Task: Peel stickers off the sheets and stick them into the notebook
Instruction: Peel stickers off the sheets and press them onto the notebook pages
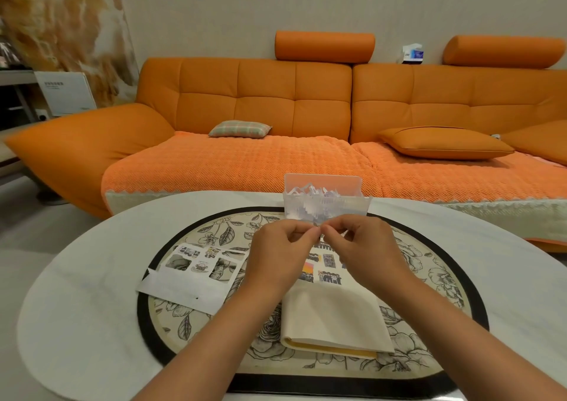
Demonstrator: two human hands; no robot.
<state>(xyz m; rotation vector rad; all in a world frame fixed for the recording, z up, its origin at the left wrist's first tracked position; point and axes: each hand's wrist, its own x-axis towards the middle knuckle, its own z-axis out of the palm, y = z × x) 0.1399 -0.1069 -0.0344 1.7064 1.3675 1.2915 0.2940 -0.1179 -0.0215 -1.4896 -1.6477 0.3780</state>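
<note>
Head view: left hand (pixel 280 254) and right hand (pixel 363 248) both pinch 1 tiny sticker (pixel 320 232) above the notebook (pixel 334 317), centre-near. Pulled unevenly, it might tear or curl onto itself.

Two hands show, the left hand (pixel 277 254) and the right hand (pixel 365 247), pinching one small sticker (pixel 319 232) between them. One table (pixel 92 293) carries one flowered mat (pixel 423 265), one notebook (pixel 334 317), one clear box (pixel 352 205) and two sticker sheets, a left sheet (pixel 199 265) and a middle sheet (pixel 328 276). One sofa (pixel 264 99) has two headrests, a left headrest (pixel 324 46) and a right headrest (pixel 503 51), and two loose cushions, a checked cushion (pixel 239 129) and an orange cushion (pixel 445 142).
</note>
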